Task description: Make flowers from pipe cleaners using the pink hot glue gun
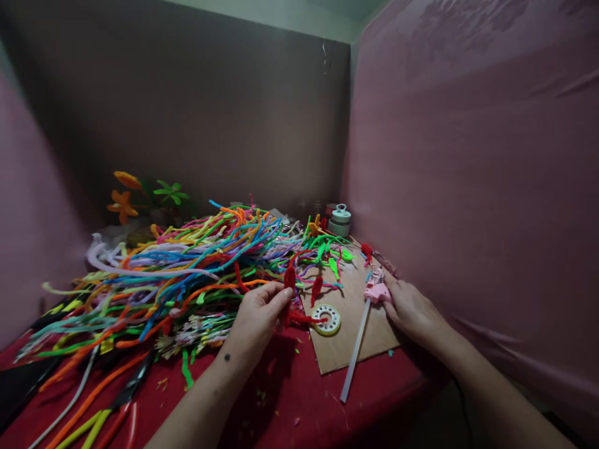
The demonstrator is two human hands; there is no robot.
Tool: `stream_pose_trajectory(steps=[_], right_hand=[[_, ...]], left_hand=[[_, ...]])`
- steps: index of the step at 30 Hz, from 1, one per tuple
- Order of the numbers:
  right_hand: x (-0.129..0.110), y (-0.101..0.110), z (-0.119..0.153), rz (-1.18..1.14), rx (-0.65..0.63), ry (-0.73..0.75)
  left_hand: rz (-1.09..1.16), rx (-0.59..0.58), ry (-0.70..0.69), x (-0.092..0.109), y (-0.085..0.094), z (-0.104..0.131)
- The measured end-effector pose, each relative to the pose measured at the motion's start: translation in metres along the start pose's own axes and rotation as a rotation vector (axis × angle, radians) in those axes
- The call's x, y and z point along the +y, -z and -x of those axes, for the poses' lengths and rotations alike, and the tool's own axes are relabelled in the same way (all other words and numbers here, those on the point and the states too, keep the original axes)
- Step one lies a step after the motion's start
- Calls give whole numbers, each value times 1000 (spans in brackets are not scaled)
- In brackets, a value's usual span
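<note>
My left hand pinches a red pipe-cleaner petal upright between thumb and fingers. On the right, my right hand is closed at the side of a pink glue gun; some of its fingers are hidden. A long translucent glue stick sticks out from the gun toward me. Between the hands, a roll of tape lies on a brown board, with a red fuzzy piece reaching over it. Another red petal is just behind the roll.
A big heap of coloured pipe cleaners spreads over the left of the red-covered table. Green leaves and a pale green lidded container are behind the board. Yellow-and-red handled pliers lie front left. A pink cloth wall rises close on the right.
</note>
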State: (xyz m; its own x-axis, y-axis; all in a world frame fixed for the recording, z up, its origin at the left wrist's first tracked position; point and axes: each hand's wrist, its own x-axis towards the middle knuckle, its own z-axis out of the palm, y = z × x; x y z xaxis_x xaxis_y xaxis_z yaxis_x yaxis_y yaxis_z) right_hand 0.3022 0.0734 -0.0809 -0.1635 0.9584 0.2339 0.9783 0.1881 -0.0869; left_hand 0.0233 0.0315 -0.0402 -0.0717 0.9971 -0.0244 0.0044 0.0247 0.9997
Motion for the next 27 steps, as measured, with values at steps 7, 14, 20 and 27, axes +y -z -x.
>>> stream_pose_trajectory(steps=[7,14,20,27], right_hand=[[4,11,18,-498,225,41],[-36,57,14,-1420,110,-74],[-90,58,-24,-1489,-26,114],[-130,43,-31,-1211,110,429]], left_hand=[[41,-27,-15,4,0,2],[168,-42,-7,1,5,2],[317,50,-15,3,15,-4],[466,185,-180,16,16,0]])
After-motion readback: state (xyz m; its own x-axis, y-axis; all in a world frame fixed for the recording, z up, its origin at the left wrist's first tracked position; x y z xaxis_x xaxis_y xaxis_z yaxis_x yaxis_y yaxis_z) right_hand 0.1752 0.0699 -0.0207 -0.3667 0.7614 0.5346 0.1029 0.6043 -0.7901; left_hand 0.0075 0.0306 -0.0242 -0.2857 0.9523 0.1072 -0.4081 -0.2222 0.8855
